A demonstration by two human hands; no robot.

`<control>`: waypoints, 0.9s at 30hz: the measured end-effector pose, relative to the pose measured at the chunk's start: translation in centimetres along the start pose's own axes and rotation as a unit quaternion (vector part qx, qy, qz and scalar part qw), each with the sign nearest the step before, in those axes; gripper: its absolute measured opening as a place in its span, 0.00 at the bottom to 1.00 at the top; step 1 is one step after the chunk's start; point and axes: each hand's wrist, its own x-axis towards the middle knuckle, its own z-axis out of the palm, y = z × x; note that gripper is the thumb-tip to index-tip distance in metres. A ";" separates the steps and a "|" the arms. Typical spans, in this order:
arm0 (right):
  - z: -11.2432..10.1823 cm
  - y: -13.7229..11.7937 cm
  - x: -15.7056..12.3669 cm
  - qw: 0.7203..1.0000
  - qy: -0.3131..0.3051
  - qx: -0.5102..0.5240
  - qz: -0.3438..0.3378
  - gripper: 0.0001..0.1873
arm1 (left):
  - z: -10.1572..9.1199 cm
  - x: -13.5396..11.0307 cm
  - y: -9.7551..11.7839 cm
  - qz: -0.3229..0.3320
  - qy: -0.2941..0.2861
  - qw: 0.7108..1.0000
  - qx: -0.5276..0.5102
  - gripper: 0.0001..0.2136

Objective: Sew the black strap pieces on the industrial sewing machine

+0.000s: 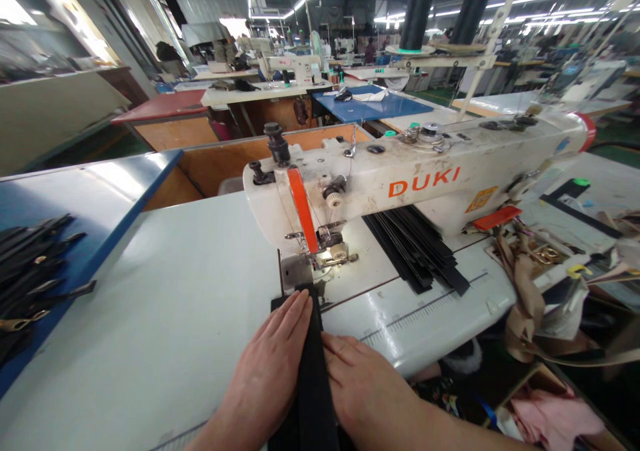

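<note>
A long black fabric strip lies lengthwise in front of the sewing machine, its far end close to the lit presser foot area. My left hand rests flat on it, fingers stretched out together toward the needle. From the right, my right hand has its bent fingers at the strip's edge; its thumb and fingertips are partly hidden. More black material shows under my left fingertips. Under the machine arm lies a stack of black strips.
On the left, a blue-topped table holds black pieces with metal zipper pulls. At right are tan straps, a tray of metal fittings and a box with pink cloth. Thread cones stand above the machine.
</note>
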 end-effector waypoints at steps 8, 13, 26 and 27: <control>0.0 0.0 0.0 1.000 -0.010 -0.004 0.002 0.18 | 0.0 0.2 0.0 0.012 -0.005 1.000 0.014 0.25; 0.2 0.0 0.1 1.000 -0.006 -0.009 0.003 0.18 | -0.1 0.2 0.1 0.012 -0.005 1.000 0.011 0.25; 0.0 -0.1 -0.1 1.000 -0.015 -0.015 0.004 0.18 | 0.0 0.4 0.0 0.008 -0.026 1.000 0.010 0.24; 0.0 0.0 0.0 1.000 -0.015 -0.021 0.007 0.18 | -0.1 0.5 0.0 0.007 -0.034 0.999 0.010 0.24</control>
